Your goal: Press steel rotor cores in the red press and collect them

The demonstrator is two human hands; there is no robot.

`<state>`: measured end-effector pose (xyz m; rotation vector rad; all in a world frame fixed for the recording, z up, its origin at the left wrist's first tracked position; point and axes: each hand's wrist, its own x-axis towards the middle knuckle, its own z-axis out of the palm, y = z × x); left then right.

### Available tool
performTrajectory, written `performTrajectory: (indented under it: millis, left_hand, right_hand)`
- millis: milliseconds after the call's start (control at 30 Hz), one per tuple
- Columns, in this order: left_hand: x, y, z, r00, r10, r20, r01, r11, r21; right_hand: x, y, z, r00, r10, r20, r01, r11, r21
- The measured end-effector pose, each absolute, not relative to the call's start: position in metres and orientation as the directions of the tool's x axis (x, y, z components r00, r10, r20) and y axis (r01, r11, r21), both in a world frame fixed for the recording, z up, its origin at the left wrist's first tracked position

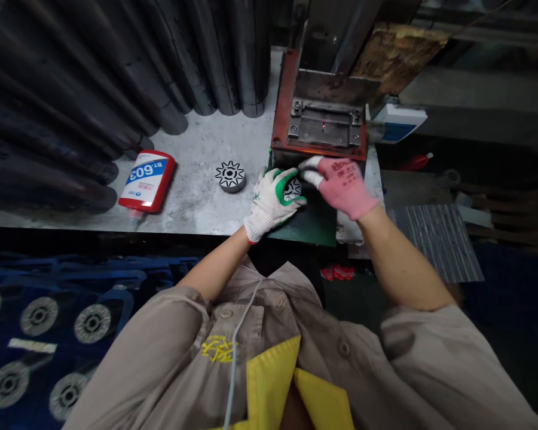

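Note:
My left hand, in a white glove with a green palm, is wrapped round a round slotted metal core at the front of the red press base. My right hand, in a pink glove with white fingertips, is just right of that core, its fingers bent together; whatever is between them is too small to make out. To the left, a similar slotted core stands upright on the grey bench. Behind my hands is the press's metal fixture plate, with a small red light spot on it.
A red bottle with a white and blue label lies at the bench's left. Long dark cylinders line the back left. Blue crates with round cores sit below left. A white box is right of the press.

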<state>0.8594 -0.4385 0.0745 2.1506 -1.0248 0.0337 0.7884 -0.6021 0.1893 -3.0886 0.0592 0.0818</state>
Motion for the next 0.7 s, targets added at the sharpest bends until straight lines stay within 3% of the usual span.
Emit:
performTrajectory:
  millis: [100,167,233,333,400,533,600,700]
  left_hand:
    - [0.861,-0.438,0.076,0.649,-0.698,0.304,-0.697,-0.385,0.604]
    - [0.862,-0.438,0.076,0.641,-0.704,0.307,-0.701,-0.374,0.607]
    - [0.861,-0.437,0.074,0.673,-0.673,0.306,-0.676,-0.392,0.624]
    - [0.862,-0.434,0.074,0.704,-0.642,0.305,-0.648,-0.402,0.647]
    - [0.863,-0.43,0.076,0.677,-0.663,0.321,-0.666,-0.365,0.65]
    - [0.865,-0.425,0.084,0.592,-0.736,0.329,-0.709,-0.281,0.647]
    - [0.864,-0.426,0.086,0.578,-0.748,0.328,-0.722,-0.28,0.633]
    - [0.862,-0.43,0.084,0.608,-0.726,0.321,-0.721,-0.335,0.606]
  right_hand:
    - [0.79,-0.597,0.177,0.967,0.001,-0.254,-0.015,-0.998,-0.061]
    - [0.792,-0.594,0.187,0.951,0.06,-0.304,0.051,-0.998,-0.037]
    - [0.793,-0.593,0.207,0.973,0.034,-0.229,0.029,-0.999,-0.024]
    - [0.802,-0.596,0.234,0.984,-0.175,0.039,-0.176,-0.984,0.009]
    - [0.813,-0.604,0.236,0.951,-0.273,0.145,-0.283,-0.957,0.054]
    - [0.819,-0.618,0.216,0.952,-0.157,0.262,-0.167,-0.986,0.016]
    - [0.808,-0.616,0.206,0.96,-0.121,0.252,-0.115,-0.993,-0.04]
    - [0.786,-0.6,0.197,0.993,-0.093,0.074,-0.085,-0.99,-0.111]
